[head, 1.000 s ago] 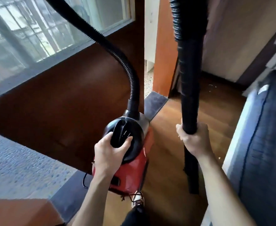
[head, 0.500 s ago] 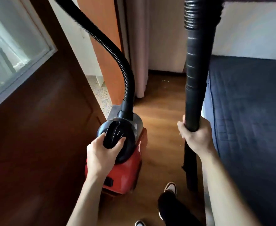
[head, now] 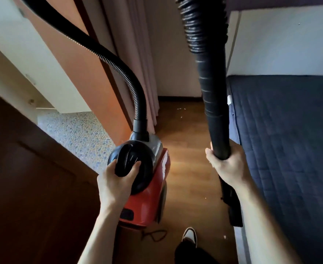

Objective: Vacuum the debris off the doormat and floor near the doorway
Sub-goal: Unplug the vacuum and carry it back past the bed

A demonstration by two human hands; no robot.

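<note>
Vacuum cleaner (head: 147, 189), lower centre, is gripped by its handle (head: 126, 159) in the left hand (head: 116, 185); the wand (head: 215, 115) is clasped upright in the right hand (head: 228, 165), seemingly for carrying to debris (head: 180, 109).

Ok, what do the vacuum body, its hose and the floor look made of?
Vacuum body: glossy red plastic, going by its sheen and moulded curves. Hose: black ribbed plastic, flexible since it bends. Floor: wood or laminate planks, satin, grain and glare visible.
</note>
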